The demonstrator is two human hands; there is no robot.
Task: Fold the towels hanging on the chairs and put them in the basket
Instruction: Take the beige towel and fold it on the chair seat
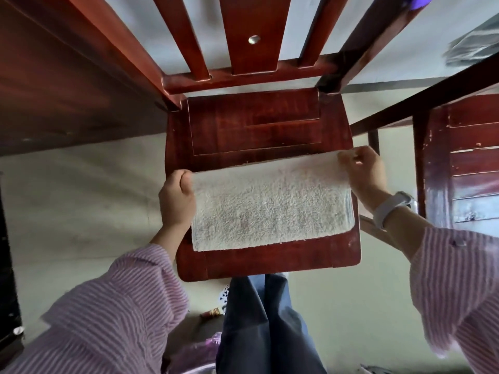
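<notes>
A cream towel [270,206], folded into a rectangle, lies on the front half of the red-brown wooden chair seat [256,125]. My left hand [176,198] grips the towel's far left corner at the seat's left edge. My right hand [364,171] pinches the far right corner and lifts that edge slightly off the seat. No basket can be made out.
The chair's slatted back [251,36] rises at the far side. A dark table edge [67,76] runs at the left and a second red-brown chair [464,157] stands at the right. My legs are below the seat, with small items on the pale floor [81,211].
</notes>
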